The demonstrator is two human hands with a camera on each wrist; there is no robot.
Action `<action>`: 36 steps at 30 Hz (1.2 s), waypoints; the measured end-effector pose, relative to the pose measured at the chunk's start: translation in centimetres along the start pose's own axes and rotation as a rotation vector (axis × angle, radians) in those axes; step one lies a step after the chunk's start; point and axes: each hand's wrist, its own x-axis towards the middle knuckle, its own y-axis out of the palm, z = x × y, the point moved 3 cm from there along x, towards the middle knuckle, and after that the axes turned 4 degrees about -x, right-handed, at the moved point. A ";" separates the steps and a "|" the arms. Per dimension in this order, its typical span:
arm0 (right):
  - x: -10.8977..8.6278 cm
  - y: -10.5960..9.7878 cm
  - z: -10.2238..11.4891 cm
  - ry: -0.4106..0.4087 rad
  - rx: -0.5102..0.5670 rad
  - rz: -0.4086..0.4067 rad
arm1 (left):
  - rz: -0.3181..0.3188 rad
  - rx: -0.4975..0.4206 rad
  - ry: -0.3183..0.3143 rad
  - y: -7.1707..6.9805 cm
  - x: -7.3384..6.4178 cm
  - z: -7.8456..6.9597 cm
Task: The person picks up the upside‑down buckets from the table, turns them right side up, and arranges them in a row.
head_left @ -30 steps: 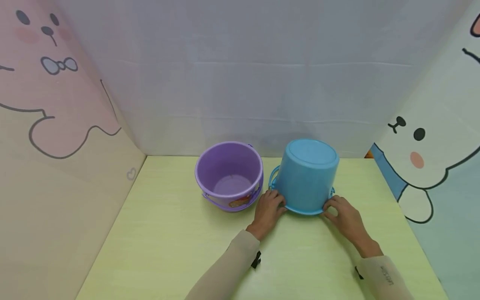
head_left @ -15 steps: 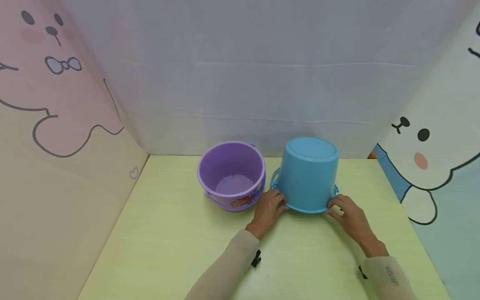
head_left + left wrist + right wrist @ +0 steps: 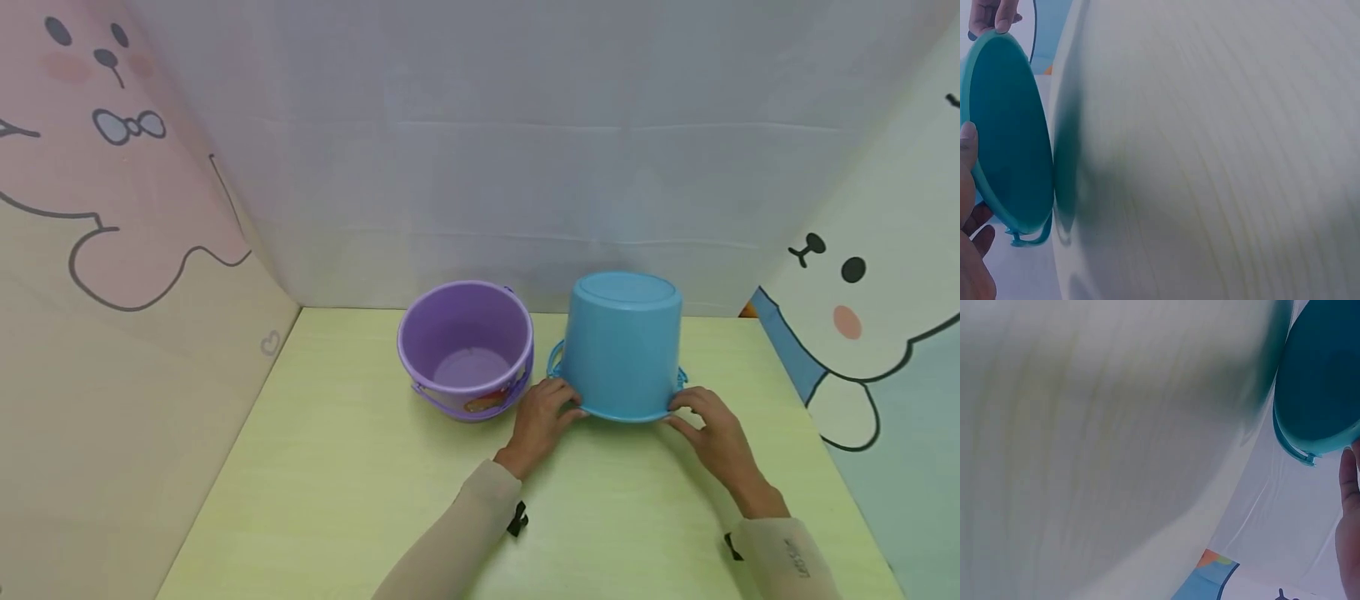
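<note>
A blue bucket (image 3: pixel 621 350) is upside down with its near rim lifted. The left wrist view looks up into its dark inside (image 3: pixel 1010 125), where the far rim appears to meet the table. My left hand (image 3: pixel 537 417) pinches the rim at the near left, thumb below and fingers outside. At the near right, my right hand (image 3: pixel 712 429) pinches the same rim. The blue handle (image 3: pixel 1291 447) hangs toward the back. Close to my left hand, a purple bucket (image 3: pixel 465 321) stands upright, its opening facing up and nothing visible inside.
The pale yellow table (image 3: pixel 360 467) spreads in front of both buckets. A whitish cloth wall (image 3: pixel 495 167) rises right behind them. Side panels with cartoon animals flank the table, pink and cream (image 3: pixel 150 292) at left, white and blue-green (image 3: pixel 885 358) at right.
The blue bucket's near rim has risen slightly and the bucket has shifted a little to the right, with both hands still holding it. The view has drifted slightly; the purple bucket stays put.
</note>
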 end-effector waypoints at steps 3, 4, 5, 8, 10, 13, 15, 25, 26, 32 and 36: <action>0.0 -0.1 0.0 -0.017 0.020 -0.018 | -0.003 -0.022 0.005 -0.1 0.1 -0.2; 0.0 -0.1 0.0 -0.021 0.024 -0.023 | 0.000 -0.029 0.004 -0.2 0.1 -0.2; 0.0 -0.2 0.0 -0.024 0.026 -0.026 | 0.003 -0.042 0.002 -0.2 0.1 -0.3; 0.1 -0.4 0.0 -0.030 0.037 -0.033 | 0.016 -0.071 -0.003 -0.3 0.1 -0.4; 0.2 -0.5 0.0 -0.037 0.047 -0.035 | 0.021 -0.089 -0.008 -0.4 0.2 -0.4; 0.5 -0.6 0.1 -0.049 0.068 -0.038 | 0.017 -0.108 -0.004 -0.6 0.2 -0.5; 0.6 -0.7 0.2 -0.055 0.076 -0.040 | 0.014 -0.122 0.001 -0.7 0.2 -0.5; 1.0 -1.4 0.8 -0.019 0.093 -0.058 | 0.009 -0.151 0.023 -1.1 0.3 -0.6; 1.0 -1.4 0.9 -0.010 0.099 -0.057 | 0.006 -0.154 0.026 -1.2 0.3 -0.6; 1.1 -1.6 1.1 0.007 0.111 -0.043 | 0.003 -0.166 0.032 -1.5 0.4 -0.8; 1.1 -1.8 1.2 -0.006 0.127 -0.054 | 0.007 -0.166 0.033 -1.6 0.5 -0.8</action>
